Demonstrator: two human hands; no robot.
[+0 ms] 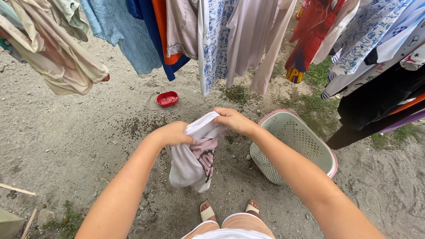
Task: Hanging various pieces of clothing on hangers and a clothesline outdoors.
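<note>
I hold a white garment (191, 164) with a pink and black print in front of me, hanging down between my arms. My left hand (173, 133) is closed on its upper left part. My right hand (233, 120) grips the folded white edge at the top right. The cloth hangs above the sandy ground, just ahead of my sandalled feet (229, 209). A pale green laundry basket (305, 132) with a pink rim stands to the right of my right forearm, and looks empty inside.
Many clothes hang on lines across the top: beige (57, 57), blue (124, 31), blue-patterned white (214, 48), a red printed one (310, 31), dark ones at right (380, 102). A small red bowl (167, 98) lies on the dirt. Sticks (17, 190) lie at left.
</note>
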